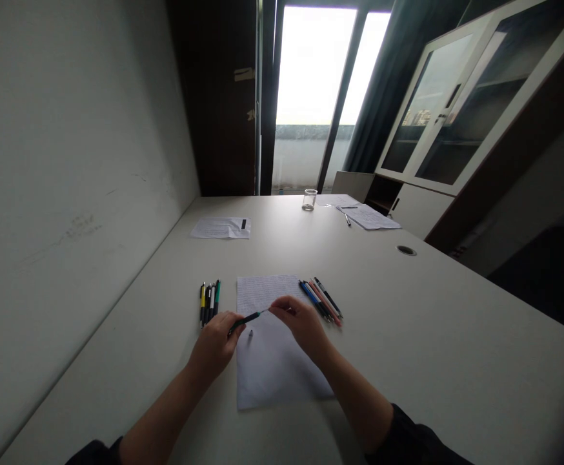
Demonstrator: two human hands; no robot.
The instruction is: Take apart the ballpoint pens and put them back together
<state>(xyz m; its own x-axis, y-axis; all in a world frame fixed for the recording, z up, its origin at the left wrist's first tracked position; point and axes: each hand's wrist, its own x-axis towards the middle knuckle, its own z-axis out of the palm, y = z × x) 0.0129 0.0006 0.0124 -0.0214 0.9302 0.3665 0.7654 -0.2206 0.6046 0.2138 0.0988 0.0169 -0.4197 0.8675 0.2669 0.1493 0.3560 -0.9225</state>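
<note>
My left hand (218, 339) is closed around the barrel of a dark pen (247, 319), its open end pointing up and to the right. A thin pen refill (264, 311) reaches from that end to my right hand (295, 318), whose fingertips pinch its other end. Both hands are above a sheet of paper (282, 381) with handwriting on its upper part. A small pen tip piece (250, 333) lies on the sheet just below the pen. To the left are several pens (208, 301), yellow, black, white and green. Right of the sheet lie several more pens (319, 301), blue, pink and black.
Farther back on the white table (166, 361) lie a written sheet (219, 228) with a dark strip, a glass cup (309, 200), and more papers (373, 218) with a pen (348, 220). A round cable hole (406, 250) is at the right. A wall (79, 194) borders the left edge.
</note>
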